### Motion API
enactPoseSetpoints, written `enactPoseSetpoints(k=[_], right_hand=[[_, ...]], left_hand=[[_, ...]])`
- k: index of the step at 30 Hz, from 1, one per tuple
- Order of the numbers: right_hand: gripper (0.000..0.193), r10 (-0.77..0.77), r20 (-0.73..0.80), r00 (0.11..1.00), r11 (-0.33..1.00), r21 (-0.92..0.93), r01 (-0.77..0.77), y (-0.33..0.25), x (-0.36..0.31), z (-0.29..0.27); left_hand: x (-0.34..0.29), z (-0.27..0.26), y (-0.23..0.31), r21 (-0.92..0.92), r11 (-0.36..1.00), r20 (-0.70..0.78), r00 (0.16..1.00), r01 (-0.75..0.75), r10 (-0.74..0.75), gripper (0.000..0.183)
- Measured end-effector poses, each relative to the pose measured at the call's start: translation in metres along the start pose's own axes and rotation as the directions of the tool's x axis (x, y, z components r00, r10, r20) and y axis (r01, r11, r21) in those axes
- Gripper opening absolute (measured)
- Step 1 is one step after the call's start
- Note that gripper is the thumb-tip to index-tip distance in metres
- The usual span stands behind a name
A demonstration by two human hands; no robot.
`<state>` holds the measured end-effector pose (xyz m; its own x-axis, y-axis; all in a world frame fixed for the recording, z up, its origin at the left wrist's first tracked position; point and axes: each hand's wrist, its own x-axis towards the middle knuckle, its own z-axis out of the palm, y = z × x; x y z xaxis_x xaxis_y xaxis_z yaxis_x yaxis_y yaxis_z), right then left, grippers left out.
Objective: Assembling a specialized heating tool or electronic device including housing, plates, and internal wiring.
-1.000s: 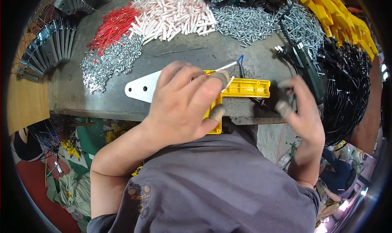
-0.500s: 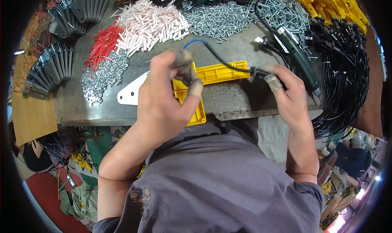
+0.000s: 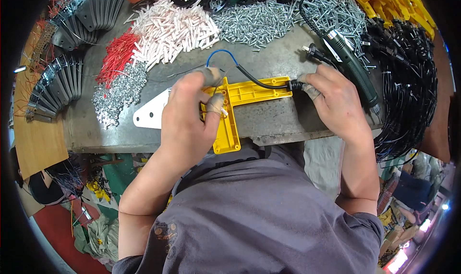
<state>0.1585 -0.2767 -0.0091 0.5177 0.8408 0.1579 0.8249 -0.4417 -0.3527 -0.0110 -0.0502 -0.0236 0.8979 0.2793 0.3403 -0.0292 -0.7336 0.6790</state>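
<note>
A yellow plastic housing (image 3: pixel 234 138), T-shaped with ribs inside, lies at the table's front edge. My left hand (image 3: pixel 187 105) curls over its left part, fingers and thumb bent inward with a blue wire (image 3: pixel 222 51) running to the fingertips. A small white piece (image 3: pixel 224 112) shows by that thumb. From the blue wire a black cable (image 3: pixel 257 80) runs along the housing's right arm to a ribbed black sleeve (image 3: pixel 294 85). My right hand (image 3: pixel 336 98) pinches this sleeve at the arm's end. Greyish coverings wrap several fingertips. Under my left hand lies a white plate with holes (image 3: pixel 150 114).
Beyond are piles of white sleeves (image 3: pixel 173 29), red pieces (image 3: pixel 115 55), small metal nuts (image 3: pixel 117 93) and screws (image 3: pixel 254 24). A dark green power screwdriver (image 3: pixel 353 67) lies right, beside bundled black cables (image 3: pixel 406 96). Metal brackets (image 3: pixel 57 81) stand left; yellow housings (image 3: pixel 394 2) fill the far right.
My left hand has come slightly down and left, and the blue wire now arches in a larger loop. My right hand has brought the sleeve close against the end of the housing's arm.
</note>
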Motion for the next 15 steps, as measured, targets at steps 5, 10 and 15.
enactPoseSetpoints(k=[5,10,15], right_hand=[[0.028,-0.014,0.035,0.999,0.993,0.121,0.01,-0.015,0.009,-0.007],[0.031,-0.073,-0.139,0.988,0.959,0.263,0.108,-0.063,0.04,0.032],[0.02,-0.125,-0.153,0.98,0.883,0.434,0.181,-0.057,0.048,0.042]], left_hand=[[-0.004,0.0,0.0,0.459,0.88,0.063,0.993,-0.122,0.105,0.065],[0.008,0.0,-0.004,0.417,0.895,0.109,0.987,-0.156,0.121,0.07],[0.008,0.004,-0.007,0.4,0.898,0.048,0.983,-0.183,0.179,0.068]])
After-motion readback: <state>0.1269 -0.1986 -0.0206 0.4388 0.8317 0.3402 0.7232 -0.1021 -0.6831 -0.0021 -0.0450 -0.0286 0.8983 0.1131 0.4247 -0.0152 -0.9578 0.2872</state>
